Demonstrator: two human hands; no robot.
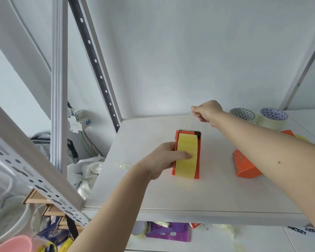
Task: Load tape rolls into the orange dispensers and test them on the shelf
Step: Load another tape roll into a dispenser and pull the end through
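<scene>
Hands both busy. Left hand (164,157) clamped on the loaded orange dispenser (187,155), thumb lying across the yellow tape roll (187,155), fingers wrapped round the near-left side wall. Right hand (206,112) pinched shut on the free end of the tape strip (189,122), raised above and just beyond the cutter end.

Dispenser sits flat on the white shelf (153,193), roughly mid-shelf, cutter end pointing toward the back wall. Strip is thin, near transparent, hard to see; runs from the blade area up to the pinch.

Step, as I read it: test pull / tear-off on this unit.

To do it well:
- keep L pressing down so the base doesn't lift or skid w/ the pull
- thumb on the roll acts as a brake; ease it if tape must feed, press when cutting
- pull strip straight, then angle down across the blade for a clean tear
- pinch only the tip, else tape sticks to fingers

Elsewhere: second orange dispenser (245,166) lies to the right, no roll visible in it. Two spare tape rolls (258,117) at back right, side by side, near the shelf post.
</scene>
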